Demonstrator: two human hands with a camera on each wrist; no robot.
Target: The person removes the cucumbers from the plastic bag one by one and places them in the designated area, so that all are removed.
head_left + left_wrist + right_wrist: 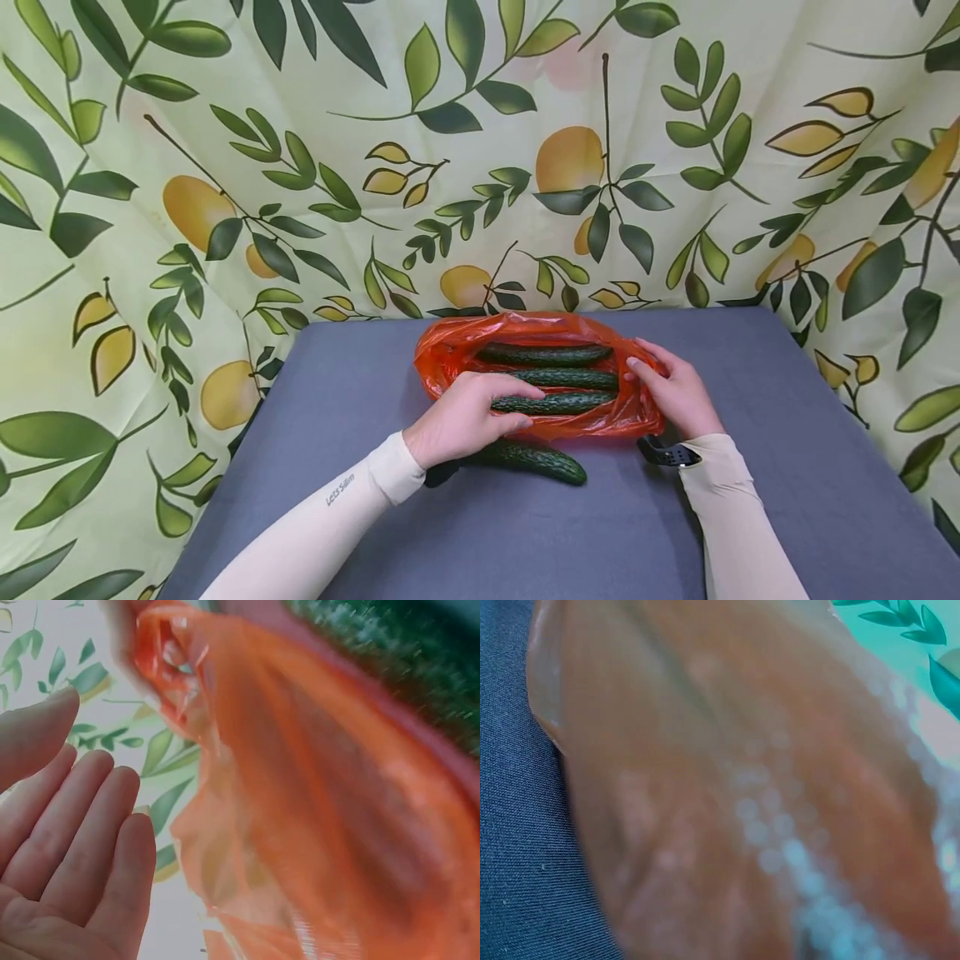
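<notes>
An open red plastic bag (517,427) lies on the table with three dark green cucumbers (558,403) side by side in it. My left hand (468,412) is over the bag's front left part, holding nothing. In the left wrist view its fingers (97,825) are loosely extended, apart from the bag's orange film (315,795). At the bag's right end, my right hand (678,392) holds the rim between thumb and fingers. Another cucumber (536,461) lies on the table in front of the bag, its left end hidden by my left hand. Blurred film (727,787) fills most of the right wrist view.
A grey-blue cloth covers the table (600,533). Behind it and at both sides hangs a pale curtain (495,192) printed with leaves and yellow fruit. A black strap (667,452) is around my right wrist.
</notes>
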